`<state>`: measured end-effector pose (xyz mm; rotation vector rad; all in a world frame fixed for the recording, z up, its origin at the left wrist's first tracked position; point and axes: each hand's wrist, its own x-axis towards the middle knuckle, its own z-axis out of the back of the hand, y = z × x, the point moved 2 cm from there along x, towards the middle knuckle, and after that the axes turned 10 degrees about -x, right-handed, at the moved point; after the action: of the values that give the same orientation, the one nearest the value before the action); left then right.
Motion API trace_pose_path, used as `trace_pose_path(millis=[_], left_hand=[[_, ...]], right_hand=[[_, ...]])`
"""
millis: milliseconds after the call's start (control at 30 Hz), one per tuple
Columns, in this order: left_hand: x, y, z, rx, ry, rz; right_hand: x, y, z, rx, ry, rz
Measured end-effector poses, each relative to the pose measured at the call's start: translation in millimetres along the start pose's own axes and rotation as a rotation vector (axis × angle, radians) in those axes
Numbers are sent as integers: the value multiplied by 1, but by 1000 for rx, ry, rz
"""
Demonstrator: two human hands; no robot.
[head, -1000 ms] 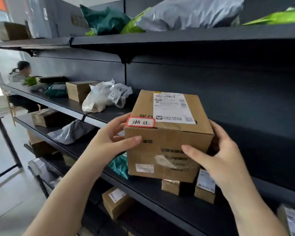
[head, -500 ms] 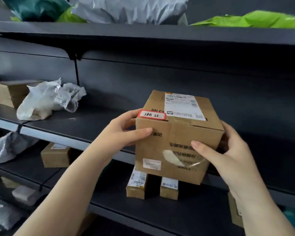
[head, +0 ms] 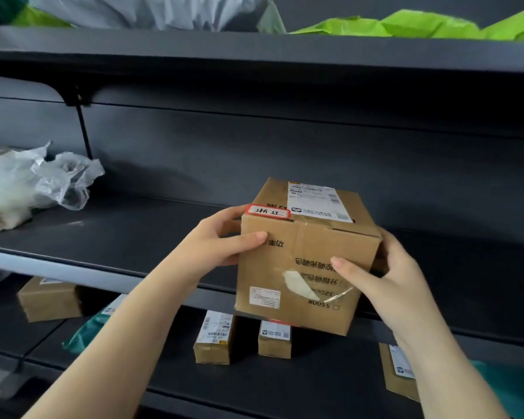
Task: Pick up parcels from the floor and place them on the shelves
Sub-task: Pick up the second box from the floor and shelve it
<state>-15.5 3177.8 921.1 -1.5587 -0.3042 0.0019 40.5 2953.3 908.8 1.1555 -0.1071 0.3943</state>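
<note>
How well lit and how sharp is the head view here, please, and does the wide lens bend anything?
Head view: the brown cardboard box in both hands is evenly lit, with its white shipping label soft and unreadable; the dark grey shelf recess behind is dim; the crumpled clear plastic bag at the left edge looks washed out and blurred; the upper shelf edge curves from the wide lens.
</note>
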Motion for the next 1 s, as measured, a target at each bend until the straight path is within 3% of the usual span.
trace_pose_path(millis=[1000], left_hand=[[87,26,1,-2,18,36]], right_hand=[[90,-30,-8,-48,31,-8]])
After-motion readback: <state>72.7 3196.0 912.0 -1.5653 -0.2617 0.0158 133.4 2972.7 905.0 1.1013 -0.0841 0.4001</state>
